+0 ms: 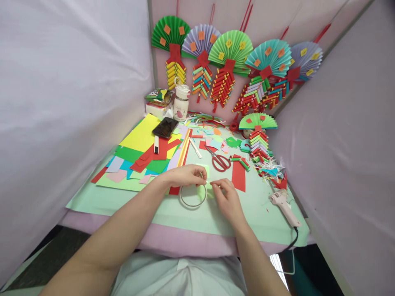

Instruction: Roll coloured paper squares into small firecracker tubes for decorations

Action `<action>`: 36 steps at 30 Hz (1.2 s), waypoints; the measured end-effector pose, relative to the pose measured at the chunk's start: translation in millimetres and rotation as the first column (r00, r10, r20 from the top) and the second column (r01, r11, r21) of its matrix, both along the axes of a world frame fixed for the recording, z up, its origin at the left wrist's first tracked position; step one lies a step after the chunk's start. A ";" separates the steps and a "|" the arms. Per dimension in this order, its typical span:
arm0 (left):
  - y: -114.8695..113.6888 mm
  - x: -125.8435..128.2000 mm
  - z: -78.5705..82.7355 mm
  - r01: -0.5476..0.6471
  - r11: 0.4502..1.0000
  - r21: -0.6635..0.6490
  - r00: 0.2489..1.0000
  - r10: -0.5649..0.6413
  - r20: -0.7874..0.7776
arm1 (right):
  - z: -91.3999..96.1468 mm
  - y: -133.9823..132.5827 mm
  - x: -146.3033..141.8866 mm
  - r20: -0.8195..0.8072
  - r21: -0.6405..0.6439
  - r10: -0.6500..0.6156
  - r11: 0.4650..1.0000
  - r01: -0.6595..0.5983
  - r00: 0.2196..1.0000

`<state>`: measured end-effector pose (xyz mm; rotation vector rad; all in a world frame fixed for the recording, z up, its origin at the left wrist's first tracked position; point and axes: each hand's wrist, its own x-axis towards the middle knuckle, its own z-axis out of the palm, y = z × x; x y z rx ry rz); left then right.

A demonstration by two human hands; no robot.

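Observation:
A thin white roll of tape (193, 204) hangs as a ring just below my left hand (189, 176), whose fingers are closed at its upper right edge. Close by on the right, my right hand (226, 198) pinches thumb and forefinger together at what looks like the tape's loose end. Only a small gap separates the two sets of fingertips. Beneath them lies a light green piece of paper (202, 170), partly covered by the hands and the ring. Red-handled scissors (221, 163) rest beyond my right hand, beside a red paper strip (238, 176).
Coloured paper sheets (138, 137) spread over the left side, with a dark phone (166, 127) and a cutter (156, 144) on top. A white pen (195, 147) lies mid-table. A glue gun (285, 207) sits at the right edge. Folded fan decorations (233, 49) hang behind.

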<state>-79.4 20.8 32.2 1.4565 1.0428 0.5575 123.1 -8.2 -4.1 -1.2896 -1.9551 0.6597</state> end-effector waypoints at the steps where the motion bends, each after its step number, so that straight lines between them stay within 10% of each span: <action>1: -0.2 1.0 -1.1 0.007 1.000 0.018 1.000 -0.007 -0.007 | 2.0 2.7 -1.8 -0.023 -0.036 0.002 0.999 -0.003 1.000; 11: -0.2 2.5 0.2 0.047 0.997 0.067 0.979 -0.033 -0.199 | 9.8 18.1 -11.3 -0.108 -0.241 -0.045 0.970 0.017 0.993; 21: 4.8 3.4 -3.8 0.016 0.993 0.119 0.821 0.055 -0.568 | 10.8 36.0 -9.7 0.339 -0.166 -0.067 0.978 0.129 0.939; 36: 3.4 5.8 6.6 0.047 0.993 0.105 0.762 0.032 -0.647 | 3.8 30.4 -11.2 0.390 -0.107 -0.102 0.982 0.155 0.915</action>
